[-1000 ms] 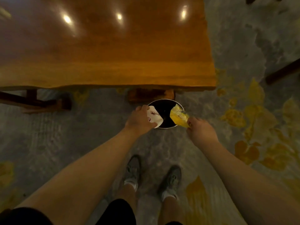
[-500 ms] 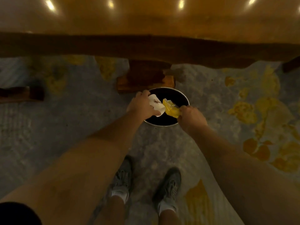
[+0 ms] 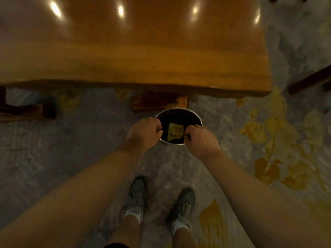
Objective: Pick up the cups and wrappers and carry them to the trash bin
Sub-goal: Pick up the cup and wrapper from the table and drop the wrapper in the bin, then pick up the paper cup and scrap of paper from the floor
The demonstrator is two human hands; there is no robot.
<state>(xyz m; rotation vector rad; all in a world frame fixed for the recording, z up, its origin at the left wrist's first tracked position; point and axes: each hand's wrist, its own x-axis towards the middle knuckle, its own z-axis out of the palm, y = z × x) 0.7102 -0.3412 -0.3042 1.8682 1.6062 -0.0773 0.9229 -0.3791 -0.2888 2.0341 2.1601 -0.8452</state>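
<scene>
A round trash bin (image 3: 179, 109) with a metal rim and a dark inside stands on the floor just below the table edge. A yellow wrapper (image 3: 175, 131) lies inside it. My left hand (image 3: 143, 133) hovers over the bin's left rim with its fingers curled and nothing visible in them. My right hand (image 3: 200, 138) is over the right rim, also curled, with nothing in it. The white cup is out of sight.
A glossy wooden table (image 3: 143, 51) fills the upper view, and its wooden foot (image 3: 159, 102) sits right behind the bin. A dark chair leg (image 3: 308, 81) is at the right. My shoes (image 3: 182, 203) stand on grey, yellow-patterned floor.
The yellow wrapper has left my right hand and now lies in the bin. The white cup is gone from my left hand. Both hands have curled shut over the rim.
</scene>
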